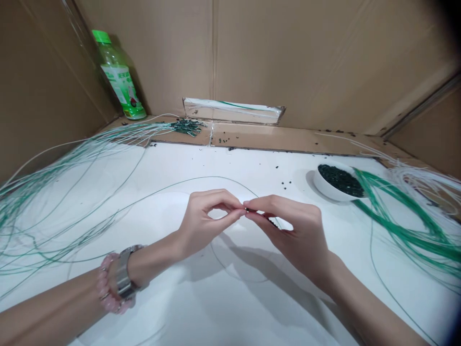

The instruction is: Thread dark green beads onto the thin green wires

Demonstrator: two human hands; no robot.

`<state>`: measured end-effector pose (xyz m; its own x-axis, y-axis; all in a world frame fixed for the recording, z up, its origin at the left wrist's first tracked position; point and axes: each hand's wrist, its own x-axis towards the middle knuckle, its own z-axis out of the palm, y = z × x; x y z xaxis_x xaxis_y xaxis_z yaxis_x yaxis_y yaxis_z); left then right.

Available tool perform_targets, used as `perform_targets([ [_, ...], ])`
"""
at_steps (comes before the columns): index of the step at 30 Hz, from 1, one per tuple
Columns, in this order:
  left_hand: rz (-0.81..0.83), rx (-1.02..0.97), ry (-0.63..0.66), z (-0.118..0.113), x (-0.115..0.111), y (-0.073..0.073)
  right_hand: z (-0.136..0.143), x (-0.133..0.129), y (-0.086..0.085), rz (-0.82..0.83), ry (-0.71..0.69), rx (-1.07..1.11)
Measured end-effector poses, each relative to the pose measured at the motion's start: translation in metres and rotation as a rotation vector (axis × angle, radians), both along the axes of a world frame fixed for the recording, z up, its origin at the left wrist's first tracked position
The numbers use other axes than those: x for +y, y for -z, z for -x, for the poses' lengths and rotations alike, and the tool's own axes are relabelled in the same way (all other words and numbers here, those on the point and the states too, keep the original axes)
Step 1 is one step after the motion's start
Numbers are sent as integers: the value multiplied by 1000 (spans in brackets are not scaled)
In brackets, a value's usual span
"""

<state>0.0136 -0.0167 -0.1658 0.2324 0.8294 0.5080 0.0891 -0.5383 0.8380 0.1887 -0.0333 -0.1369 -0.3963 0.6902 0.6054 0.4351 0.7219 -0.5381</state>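
My left hand [211, 210] and my right hand [291, 226] meet fingertip to fingertip above the middle of the white table. Both are closed in a pinch. A tiny dark bead string [273, 222] shows under the right index finger, with a dark bit also visible where the fingertips meet. Most of it is hidden by the fingers. A thin green cord [212, 177] arcs behind the hands and passes out of sight at the right fingers. On my left wrist are a metal band and a pink bead bracelet.
A white bowl [333, 192] of dark beads stands at right, beside coiled green cords [406, 216] and white cords [428, 175]. Long cords with beaded ends [187, 126] spread across the left. A green-capped bottle [122, 86] leans against cardboard [252, 53]. Loose beads [286, 183] dot the table.
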Motion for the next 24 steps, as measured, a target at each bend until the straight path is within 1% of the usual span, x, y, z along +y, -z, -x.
perform_targets([
  [2, 31, 3, -2, -1, 0, 0, 1, 0, -1, 3, 11, 9],
  [5, 69, 2, 5, -2, 0, 1, 1, 1, -3, 51, 81, -4],
  [9, 84, 7, -2, -2, 0, 1, 1, 3, -7, 247, 173, -30],
  [11, 89, 31, 0, -4, 1, 0, 0, 4, -7, 310, 162, 8],
  [14, 111, 53, 29, -7, 7, -3, -3, 6, -6, 310, 127, 85],
  [17, 132, 53, 84, -14, 26, -10, -8, 10, -8, 327, 170, 162],
  [19, 136, 83, 66, -23, 46, -16, -12, 13, -11, 391, 168, 290],
  [21, 137, 157, 51, -38, 68, -23, -17, 17, -14, 463, 125, 446],
  [24, 130, 294, 130, -65, 92, -30, -23, 23, -17, 516, 60, 595],
])
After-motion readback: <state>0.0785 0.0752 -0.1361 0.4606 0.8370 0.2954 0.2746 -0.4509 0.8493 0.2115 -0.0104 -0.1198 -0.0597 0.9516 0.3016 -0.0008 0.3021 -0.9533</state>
